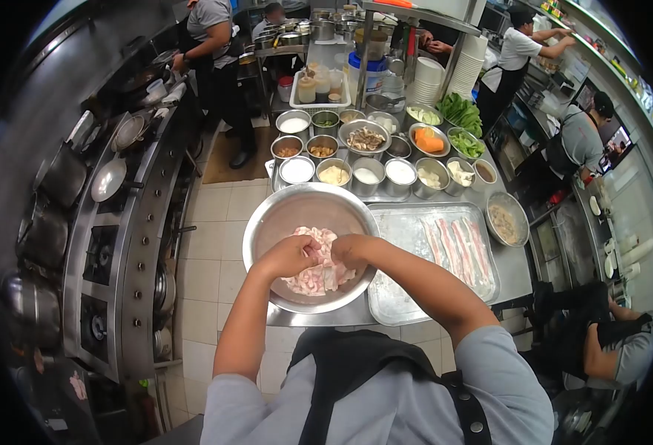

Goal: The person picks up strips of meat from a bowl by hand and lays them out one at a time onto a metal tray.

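Observation:
A wide steel bowl stands at the front left of the steel counter, with pale pink raw meat pieces in it. Both hands are inside the bowl. My left hand is at the left of the meat, its fingers curled against some pieces. Close beside it, my right hand touches the meat with bent fingers; its fingertips are largely hidden. To the right, a metal tray holds several long strips of streaky meat laid side by side.
Behind the bowl are several steel containers of ingredients, orange pieces and leafy greens. A bowl of pale food sits right of the tray. Stoves line the left side. Several people work around the kitchen.

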The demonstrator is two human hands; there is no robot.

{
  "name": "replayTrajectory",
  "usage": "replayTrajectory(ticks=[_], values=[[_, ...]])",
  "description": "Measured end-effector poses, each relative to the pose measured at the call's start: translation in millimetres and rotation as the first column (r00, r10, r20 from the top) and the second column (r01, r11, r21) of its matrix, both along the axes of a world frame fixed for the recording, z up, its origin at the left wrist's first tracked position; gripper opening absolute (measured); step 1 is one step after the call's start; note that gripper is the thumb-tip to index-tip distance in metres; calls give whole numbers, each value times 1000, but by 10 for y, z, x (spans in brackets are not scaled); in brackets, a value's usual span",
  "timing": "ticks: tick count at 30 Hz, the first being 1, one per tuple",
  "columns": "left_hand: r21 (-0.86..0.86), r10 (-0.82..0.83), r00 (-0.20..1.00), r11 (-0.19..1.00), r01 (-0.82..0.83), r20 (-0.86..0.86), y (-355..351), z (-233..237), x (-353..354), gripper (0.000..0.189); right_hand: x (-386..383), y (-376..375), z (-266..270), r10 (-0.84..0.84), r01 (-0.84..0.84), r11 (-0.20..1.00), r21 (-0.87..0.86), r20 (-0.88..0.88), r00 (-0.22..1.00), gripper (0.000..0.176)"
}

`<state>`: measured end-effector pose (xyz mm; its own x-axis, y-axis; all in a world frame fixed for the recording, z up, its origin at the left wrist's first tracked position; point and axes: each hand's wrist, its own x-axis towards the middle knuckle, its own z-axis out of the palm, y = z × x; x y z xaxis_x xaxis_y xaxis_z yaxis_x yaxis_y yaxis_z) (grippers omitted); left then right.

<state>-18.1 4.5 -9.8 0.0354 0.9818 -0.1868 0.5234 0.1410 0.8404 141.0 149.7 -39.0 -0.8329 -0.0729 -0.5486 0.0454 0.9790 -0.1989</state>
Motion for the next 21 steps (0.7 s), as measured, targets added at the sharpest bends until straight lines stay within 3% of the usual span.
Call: replayTrajectory(ticks=[1, 3, 4, 5, 6, 7, 9, 10, 11, 12, 17, 21], values=[[-24, -21, 1000, 999, 22, 3, 36, -17, 31, 34, 39, -30, 170, 2, -2, 1000, 0, 0, 1000, 19], [-53, -36, 999, 998, 36, 8, 76, -13, 99, 35, 145, -75, 477, -346, 327, 914, -239, -42, 937, 20], [-13, -80, 995, 997, 79, -59, 81, 31, 151, 37, 160, -29, 448, -374, 317, 907, -277, -182, 910, 18], [23, -121, 985, 992, 124, -125, 88, 68, 205, 39, 166, 90, 443, -437, 294, 841, -454, -250, 864, 16], [115, -50, 999, 992, 48, 15, 69, 137, 319, 36, 204, 129, 559, -508, 247, 743, -622, -284, 813, 15], [102, -43, 999, 994, 41, 24, 98, 128, 337, 36, 228, 137, 787, -541, 254, 702, -665, -266, 798, 15], [39, 142, 978, 988, -150, 150, 144, 128, 348, 33, 257, 123, 1133, -562, 217, 704, -676, -345, 752, 13], [35, 147, 978, 988, -153, 149, 156, 111, 342, 33, 245, 160, 1189, -628, 205, 594, -778, -290, 723, 12], [79, 162, 946, 978, -191, 281, 170, 90, 320, 28, 245, 186, 1247, -684, 185, 474, -861, -227, 693, 11], [120, 167, 898, 965, -234, 408, 175, 80, 306, 23, 266, 186, 1347, -682, 182, 475, -861, -230, 694, 11], [90, 233, 824, 942, -323, 517, 38, 275, 270, 15, 357, 149, 1612, -780, 233, 479, -846, -288, 555, 13], [45, 268, 759, 930, -364, 594, -92, 287, 202, 13, 394, 212, 1519, -791, 161, 431, -888, -286, 541, 15]])
